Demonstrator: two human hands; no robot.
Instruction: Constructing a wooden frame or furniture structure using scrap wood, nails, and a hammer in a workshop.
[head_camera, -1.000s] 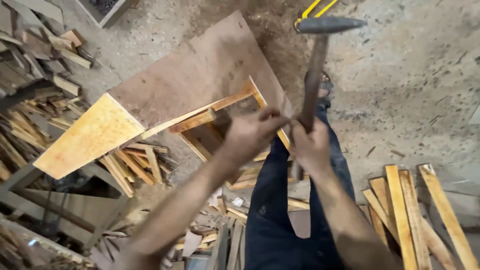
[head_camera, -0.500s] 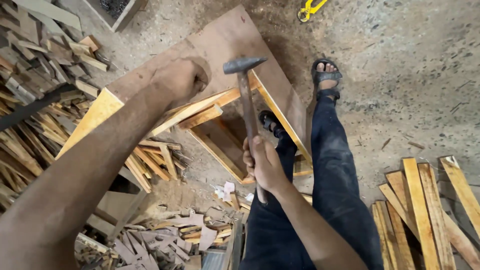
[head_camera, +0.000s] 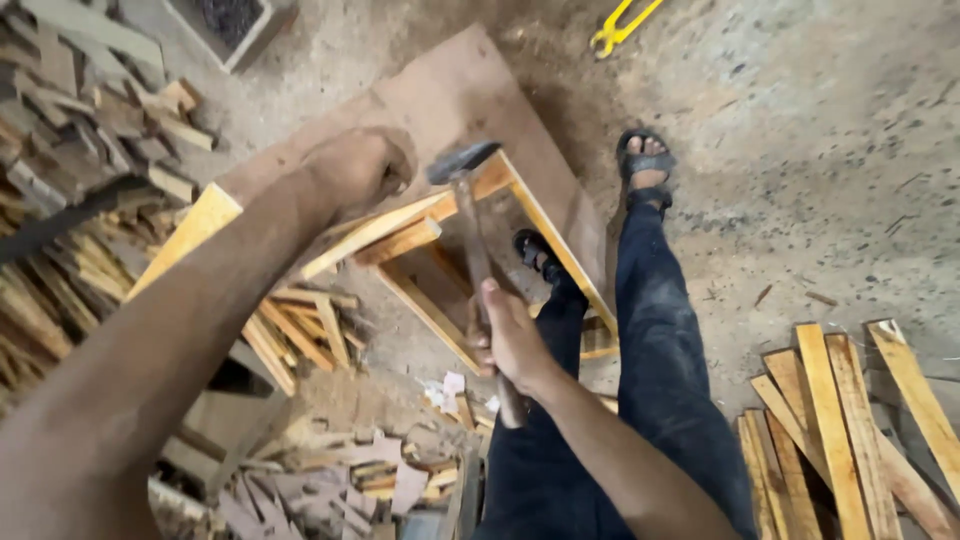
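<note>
Hammer (head_camera: 470, 215), centre frame w/ steel head over the wooden frame (head_camera: 440, 215): head-heavy, stiff, right hand (head_camera: 510, 340) wrapped low on handle, left hand (head_camera: 360, 170) fisted on plywood panel (head_camera: 460, 100).

The large plywood board on a pale timber frame (head_camera: 450, 100) stands at centre. The steel-headed hammer with a wooden handle (head_camera: 478, 250) lies across its frame at 6 o'clock. The heap of wood offcuts (head_camera: 80, 150) lies at 9 o'clock, the stack of timber slats (head_camera: 850, 420) at 4 o'clock, the yellow metal tool (head_camera: 622, 22) at 1 o'clock.
</note>
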